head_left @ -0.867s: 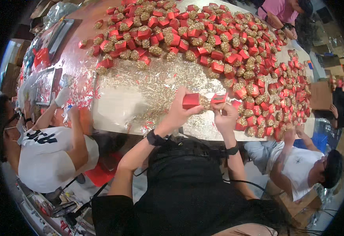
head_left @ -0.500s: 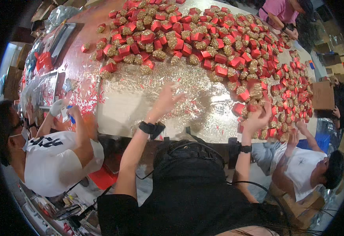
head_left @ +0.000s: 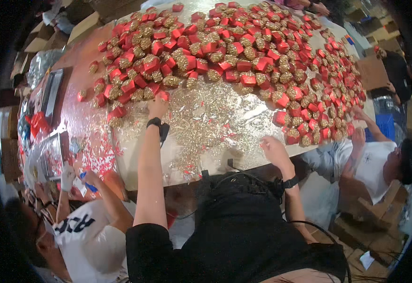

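Observation:
Many red faceted pieces with gold-glitter ends (head_left: 243, 66) lie heaped across the far half of the table. My left hand (head_left: 158, 108) reaches to the heap's near left edge. Its fingers close on a red-and-gold glitter piece (head_left: 162, 96), though the fingertips are partly hidden. Near the table's front edge, to the right of the middle, my right hand (head_left: 275, 152) hovers with loosely bent fingers apart and nothing in them. Loose gold glitter (head_left: 196, 122) covers the tabletop between my hands.
A person in a white shirt (head_left: 93, 240) works at the left, holding something blue. Another white-shirted person (head_left: 373, 165) sits at the right beside the heap. Dark-framed trays (head_left: 53, 96) and a red plastic bag (head_left: 38, 123) lie on the left. Someone holds a cardboard box (head_left: 373, 71) at far right.
My left hand has moved left and away from me onto a piece in the heap. My right hand has left the blurred piece at the heap's right and drawn back toward the front edge.

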A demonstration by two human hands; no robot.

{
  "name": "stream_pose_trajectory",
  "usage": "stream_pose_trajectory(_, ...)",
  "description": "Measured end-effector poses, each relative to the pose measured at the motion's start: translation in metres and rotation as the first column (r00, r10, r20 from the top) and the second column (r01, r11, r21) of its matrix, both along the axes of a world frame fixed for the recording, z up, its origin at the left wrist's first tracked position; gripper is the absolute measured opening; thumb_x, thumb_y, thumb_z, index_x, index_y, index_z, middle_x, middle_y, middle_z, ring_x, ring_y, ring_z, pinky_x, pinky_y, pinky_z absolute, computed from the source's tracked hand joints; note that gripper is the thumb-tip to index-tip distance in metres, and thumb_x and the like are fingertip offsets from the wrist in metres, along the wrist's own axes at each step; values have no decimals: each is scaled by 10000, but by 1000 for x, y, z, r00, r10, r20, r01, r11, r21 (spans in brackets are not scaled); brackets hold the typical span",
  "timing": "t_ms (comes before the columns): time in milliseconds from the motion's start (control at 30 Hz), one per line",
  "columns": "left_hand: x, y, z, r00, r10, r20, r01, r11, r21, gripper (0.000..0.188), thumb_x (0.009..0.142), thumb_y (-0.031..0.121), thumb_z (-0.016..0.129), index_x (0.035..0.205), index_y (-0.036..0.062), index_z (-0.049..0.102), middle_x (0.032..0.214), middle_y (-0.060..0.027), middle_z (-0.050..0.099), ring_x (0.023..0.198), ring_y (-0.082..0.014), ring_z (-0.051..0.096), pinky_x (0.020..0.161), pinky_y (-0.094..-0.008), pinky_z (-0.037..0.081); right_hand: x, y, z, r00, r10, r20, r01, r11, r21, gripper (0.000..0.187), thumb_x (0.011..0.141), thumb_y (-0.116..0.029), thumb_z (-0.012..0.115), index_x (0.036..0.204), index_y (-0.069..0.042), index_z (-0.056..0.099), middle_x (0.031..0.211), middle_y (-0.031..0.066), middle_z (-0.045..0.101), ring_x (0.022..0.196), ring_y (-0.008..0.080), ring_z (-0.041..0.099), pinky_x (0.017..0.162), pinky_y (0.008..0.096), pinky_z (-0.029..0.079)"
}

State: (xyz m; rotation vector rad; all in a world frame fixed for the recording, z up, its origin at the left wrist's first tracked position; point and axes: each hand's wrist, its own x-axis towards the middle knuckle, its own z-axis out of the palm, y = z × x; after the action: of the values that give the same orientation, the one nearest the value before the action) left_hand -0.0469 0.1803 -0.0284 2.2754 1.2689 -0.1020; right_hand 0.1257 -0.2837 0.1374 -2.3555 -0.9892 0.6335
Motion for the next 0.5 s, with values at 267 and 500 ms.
stream_pose_trajectory(267, -24, -87, -1, 1000, -18, 15, 12, 942, 336, 773, 818, 448, 649, 1403, 42, 349, 1316, -254, 431, 1214, -461, 408, 1005, -546, 338, -38, 48, 160, 728, 513, -454, -93, 730, 677, 322, 924, -303, 560, 743, -47, 637, 684, 51, 610, 620, 211, 571, 759, 468, 490)
stream_pose_trajectory(500, -68, -150, 17, 996, -53, -69, 72, 950, 304, 745, 818, 488, 635, 1359, 28, 410, 1304, -229, 464, 1229, -406, 414, 1031, -470, 339, -25, 61, 319, 281, 802, 527, 226, -589, 776, 388, 953, -203, 486, 626, -49, 628, 599, 77, 605, 540, 234, 581, 561, 413, 519)
